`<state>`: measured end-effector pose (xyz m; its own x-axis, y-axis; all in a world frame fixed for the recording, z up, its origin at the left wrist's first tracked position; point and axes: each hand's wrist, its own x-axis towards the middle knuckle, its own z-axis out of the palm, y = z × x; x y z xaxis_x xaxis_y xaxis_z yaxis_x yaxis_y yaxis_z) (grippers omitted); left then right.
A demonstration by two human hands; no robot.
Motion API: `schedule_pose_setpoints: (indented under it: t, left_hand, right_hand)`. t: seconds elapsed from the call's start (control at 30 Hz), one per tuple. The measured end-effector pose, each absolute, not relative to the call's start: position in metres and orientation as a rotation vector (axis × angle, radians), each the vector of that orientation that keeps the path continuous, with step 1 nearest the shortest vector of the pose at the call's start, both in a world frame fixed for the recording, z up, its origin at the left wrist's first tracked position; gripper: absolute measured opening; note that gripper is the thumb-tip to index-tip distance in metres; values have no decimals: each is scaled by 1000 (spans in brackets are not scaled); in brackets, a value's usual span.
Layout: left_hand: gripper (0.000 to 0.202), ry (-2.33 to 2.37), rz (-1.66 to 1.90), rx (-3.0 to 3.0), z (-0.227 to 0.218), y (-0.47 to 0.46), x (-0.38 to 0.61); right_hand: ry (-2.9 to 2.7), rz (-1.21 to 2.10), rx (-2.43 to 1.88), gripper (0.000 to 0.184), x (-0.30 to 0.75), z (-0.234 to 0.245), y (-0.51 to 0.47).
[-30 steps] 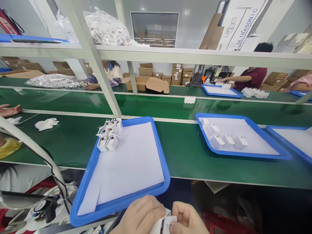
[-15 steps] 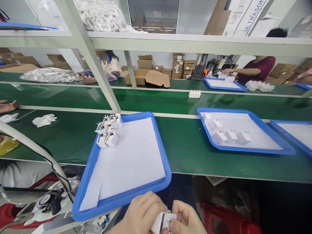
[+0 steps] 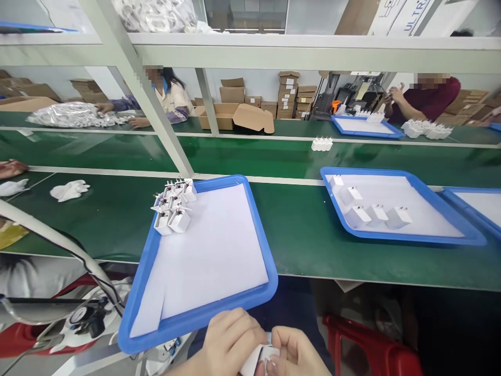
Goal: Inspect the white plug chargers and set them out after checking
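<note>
Low in the view, just in front of a blue tray (image 3: 270,284), my left hand (image 3: 230,339) is closed around a white plastic housing (image 3: 252,363). My right hand (image 3: 295,350) pinches the same housing from the right, thumb and fingers against a white piece at its open side. The fingers cover much of it, and I cannot make out what is inside. At the tray's far left corner stand several white housings (image 3: 180,222) with small parts and wires in their open tops. A white sheet lines the tray.
To the right on the green bench (image 3: 297,224), a second blue tray (image 3: 422,240) holds several white housings (image 3: 399,216). A slanting frame post (image 3: 156,109) rises behind the near tray. Below right is a red stool (image 3: 371,344). Co-workers sit across the bench; a white glove (image 3: 69,191) lies left.
My view has shifted slightly. Both hands stay on the white housing, and my right fingers have closed in further over it. Across the bench, the right co-worker's hands have risen.
</note>
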<state>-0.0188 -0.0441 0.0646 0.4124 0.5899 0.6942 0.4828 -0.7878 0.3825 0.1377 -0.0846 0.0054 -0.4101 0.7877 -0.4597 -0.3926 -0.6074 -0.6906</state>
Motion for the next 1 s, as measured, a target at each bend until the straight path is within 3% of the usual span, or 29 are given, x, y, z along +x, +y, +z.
schedule_pose_setpoints:
  t: [0.17,0.3,0.4,0.5,0.7,0.83,1.0]
  left_hand:
    - [16,1008,1373,2483,62,-42,-16]
    - [28,985,1372,2390,59,-45,-14]
    - [36,912,1408,2340,54,-46,-12]
    - [39,889,1339,2367,51,-44,-10]
    - [40,928,1067,2584,54,-43,-10]
    - [35,987,1092,2509,48,-41,-6]
    - [53,939,865,2069,47,-30,-2]
  right_hand:
    - [-670,2156,-941,57,140,22,-73]
    - [-682,2242,-809,42,149,34,-66]
    - [-670,2246,-727,63,154,32,-67]
    - [-656,2158,-752,58,155,24,-74]
    - [-536,2107,-784,73,147,6,-77]
    - [-528,2161,-744,54,145,15,-68]
    - [-652,2120,-920,44,156,42,-53]
